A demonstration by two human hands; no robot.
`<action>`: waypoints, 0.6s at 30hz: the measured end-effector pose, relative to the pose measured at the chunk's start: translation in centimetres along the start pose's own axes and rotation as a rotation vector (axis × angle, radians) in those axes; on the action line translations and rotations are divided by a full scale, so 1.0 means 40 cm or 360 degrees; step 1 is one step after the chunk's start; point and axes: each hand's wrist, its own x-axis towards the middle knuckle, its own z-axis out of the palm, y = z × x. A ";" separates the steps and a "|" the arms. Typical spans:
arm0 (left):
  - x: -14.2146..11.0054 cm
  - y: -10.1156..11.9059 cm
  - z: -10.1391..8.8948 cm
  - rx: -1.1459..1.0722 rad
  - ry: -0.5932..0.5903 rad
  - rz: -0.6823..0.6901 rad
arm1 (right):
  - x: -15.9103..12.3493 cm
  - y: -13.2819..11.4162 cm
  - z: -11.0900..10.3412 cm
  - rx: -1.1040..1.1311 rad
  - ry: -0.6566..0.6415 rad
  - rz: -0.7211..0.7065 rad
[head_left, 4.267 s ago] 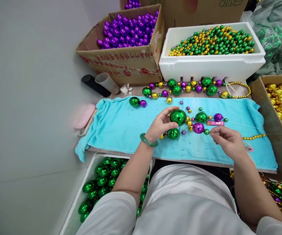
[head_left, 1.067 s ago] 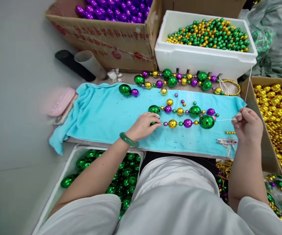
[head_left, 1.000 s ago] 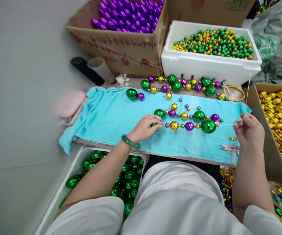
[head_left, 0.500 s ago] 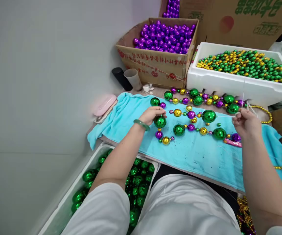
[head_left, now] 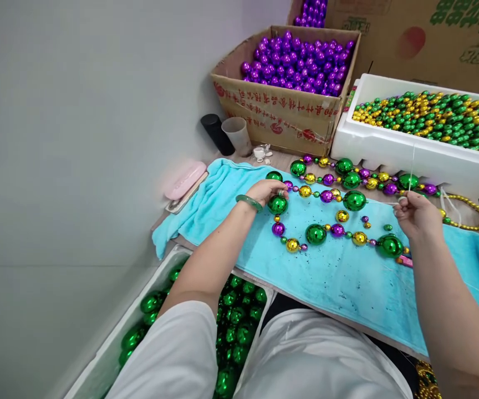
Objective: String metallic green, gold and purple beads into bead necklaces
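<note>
Between my hands a bead strand (head_left: 326, 196) of gold, purple and green balls hangs on a thin white thread (head_left: 383, 203). My left hand (head_left: 266, 191) pinches the strand's left end, close to a large green bead (head_left: 278, 204). My right hand (head_left: 420, 213) is closed on the thread, and a thin needle-like length (head_left: 413, 166) rises above its fingers. Below, on the blue towel (head_left: 326, 277), lies another row of beads (head_left: 337, 230). Several loose small beads (head_left: 365, 219) rest nearby. The fingers partly hide what they grip.
Behind the towel stand a cardboard box (head_left: 273, 111) of purple balls and a white foam box (head_left: 414, 158) of green and gold beads. A foam bin (head_left: 110, 346) with green balls is at lower left. A cup (head_left: 237, 136) and pink case (head_left: 186, 180) sit at the left.
The beads on the thread have slid left, closing the gap to my left hand. My view has shifted slightly. Both hands keep their grip.
</note>
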 end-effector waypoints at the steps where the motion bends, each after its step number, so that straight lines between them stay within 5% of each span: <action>1: 0.004 -0.002 -0.002 -0.0008 0.0030 0.0014 | 0.000 0.004 0.006 0.0006 -0.0012 0.0000; 18: 0.041 -0.029 0.010 -0.0078 0.0203 0.0115 | -0.012 0.052 0.048 0.0061 0.0109 -0.0204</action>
